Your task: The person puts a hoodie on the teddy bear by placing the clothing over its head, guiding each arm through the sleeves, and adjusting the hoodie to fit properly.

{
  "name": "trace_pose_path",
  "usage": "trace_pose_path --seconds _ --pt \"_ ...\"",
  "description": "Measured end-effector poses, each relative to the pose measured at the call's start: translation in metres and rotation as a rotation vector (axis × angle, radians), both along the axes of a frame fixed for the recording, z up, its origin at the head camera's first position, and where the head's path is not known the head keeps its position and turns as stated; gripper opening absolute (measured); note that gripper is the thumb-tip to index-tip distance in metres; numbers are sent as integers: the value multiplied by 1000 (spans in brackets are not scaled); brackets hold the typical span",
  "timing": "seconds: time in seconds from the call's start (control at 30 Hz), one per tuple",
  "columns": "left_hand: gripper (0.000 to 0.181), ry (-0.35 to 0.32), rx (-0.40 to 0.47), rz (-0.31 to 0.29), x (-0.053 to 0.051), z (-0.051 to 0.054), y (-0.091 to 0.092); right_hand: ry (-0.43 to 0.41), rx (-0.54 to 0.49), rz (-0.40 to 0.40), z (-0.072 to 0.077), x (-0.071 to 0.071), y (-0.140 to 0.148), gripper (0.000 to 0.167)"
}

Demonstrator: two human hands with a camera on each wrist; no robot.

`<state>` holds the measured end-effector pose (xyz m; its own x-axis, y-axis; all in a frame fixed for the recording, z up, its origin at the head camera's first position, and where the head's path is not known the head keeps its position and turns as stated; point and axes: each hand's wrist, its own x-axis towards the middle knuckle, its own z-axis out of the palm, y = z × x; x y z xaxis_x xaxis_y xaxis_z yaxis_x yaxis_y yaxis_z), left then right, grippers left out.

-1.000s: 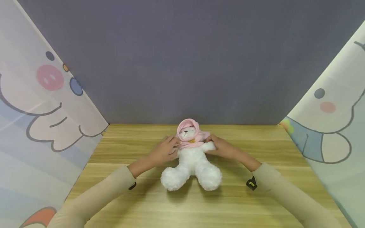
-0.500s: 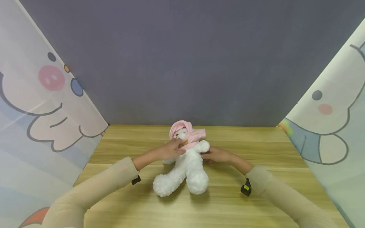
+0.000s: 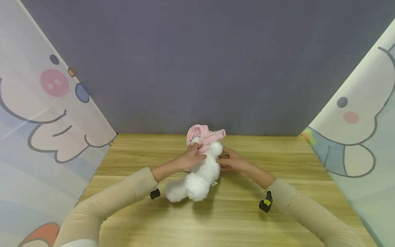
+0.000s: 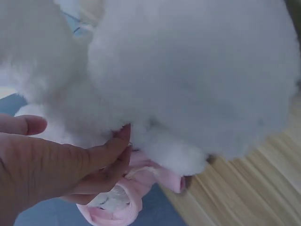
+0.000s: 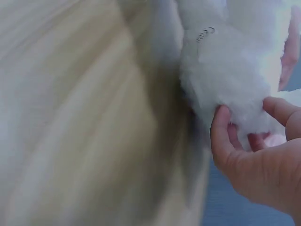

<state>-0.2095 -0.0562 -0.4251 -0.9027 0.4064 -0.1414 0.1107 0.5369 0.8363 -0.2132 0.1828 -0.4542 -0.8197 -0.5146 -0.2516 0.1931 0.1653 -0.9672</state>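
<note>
Left hand (image 3: 189, 157) pinching the white plush (image 3: 208, 169) by the chest, right hand (image 3: 236, 163) gripping its flank, plush tilted sideways near the table's (image 3: 247, 219) far edge; I'd turn from the torso, keeping the pink hoodie's (image 3: 203, 137) loose sleeve (image 3: 220, 134) untrapped.

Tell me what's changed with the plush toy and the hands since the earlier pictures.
The plush toy has rolled from its back toward its side, facing left, and its feet have swung left. The left hand has moved from the toy's side onto its chest; the right hand has gone from the toy's arm to its back. The pink hooded top stays about its head.
</note>
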Motion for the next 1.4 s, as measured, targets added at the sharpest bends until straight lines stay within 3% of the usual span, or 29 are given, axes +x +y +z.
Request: trace_pose_path --seconds 0.17,0.33,0.43,0.57,0.63,0.7,0.77,0.83,0.9,0.97,1.07,1.13,1.2,1.3,1.4 --pt "64 -115 208 88 -1 5 0 174 195 -30 36 -9 -6 54" --pt "63 -118 342 171 3 -10 4 434 502 37 72 -20 -12 43" --pt "54 -169 545 188 7 -21 10 646 646 86 91 -25 -22 38" --pt "29 -381 869 132 11 -32 24 870 754 152 108 -34 -42 32" --pt "24 -491 946 118 11 -39 30 908 780 229 109 -39 -50 27" --pt "22 -596 959 126 12 -50 31 890 791 318 101 -42 -55 22" --pt "22 -630 943 134 15 -64 27 872 758 392 85 -44 -55 17" --pt "26 -624 908 101 21 -76 18 866 707 450 71 -44 -51 15" --pt "33 -585 880 90 30 -84 6 870 639 485 66 -41 -42 15" --pt "42 -546 838 97 37 -84 -6 914 610 462 70 -40 -30 15" --pt "44 -516 724 179 44 -69 -26 960 645 358 86 -42 -5 16" --pt "40 -451 590 209 45 -55 -40 974 702 310 90 -47 12 16" --pt "33 -327 426 195 45 -40 -50 949 758 321 87 -49 24 18" --pt "24 -50 189 125 42 -20 -58 905 791 382 73 -50 30 21" --pt "18 201 51 50 32 -4 -54 879 828 362 60 -46 23 20"
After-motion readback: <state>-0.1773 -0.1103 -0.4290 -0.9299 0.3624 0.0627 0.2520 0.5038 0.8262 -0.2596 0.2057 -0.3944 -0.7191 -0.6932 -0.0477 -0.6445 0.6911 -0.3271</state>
